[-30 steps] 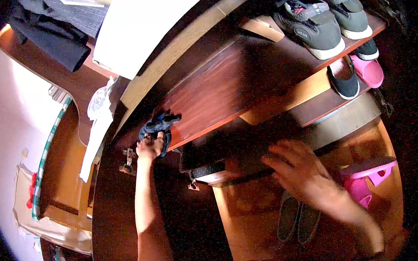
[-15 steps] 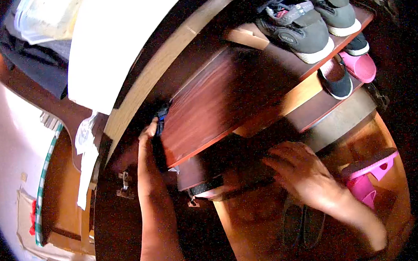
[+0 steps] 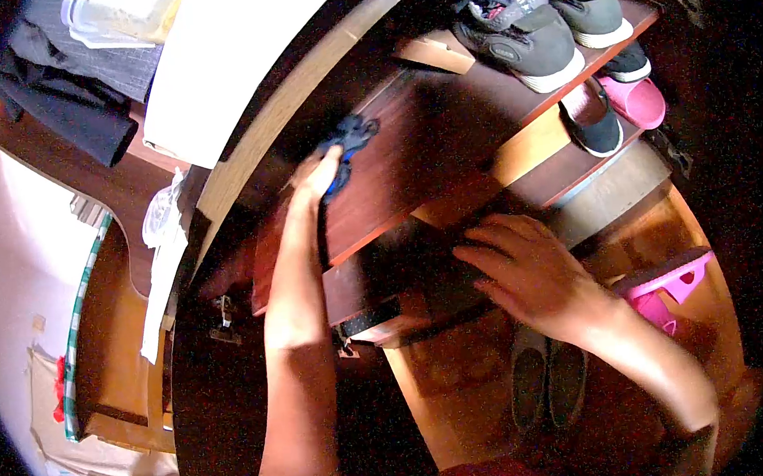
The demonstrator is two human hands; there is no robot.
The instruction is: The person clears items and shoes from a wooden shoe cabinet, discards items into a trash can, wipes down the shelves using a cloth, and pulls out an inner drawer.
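My left hand (image 3: 319, 173) is closed around a crumpled dark cloth (image 3: 353, 143) with blue parts, pressed on the reddish-brown shelf board (image 3: 395, 179) of a shoe cabinet. My right hand (image 3: 521, 268) is held below that board, palm down, its fingers spread and slightly bent, with nothing in it. On the same board, to the right, stands a pair of grey sneakers (image 3: 531, 42) with white soles. A black shoe (image 3: 599, 125) and a pink slipper (image 3: 636, 101) rest on the level beneath.
Dark flat shoes (image 3: 530, 382) and pink sandals (image 3: 668, 289) lie at the cabinet's bottom. A metal hinge (image 3: 224, 320) sits at the left. Dark clothing (image 3: 80, 104) and a clear plastic container (image 3: 118, 18) are at the upper left.
My left hand has moved up and right across the board with the cloth, uncovering the board's left end. My right hand has shifted slightly left and up. The view has shifted a little.
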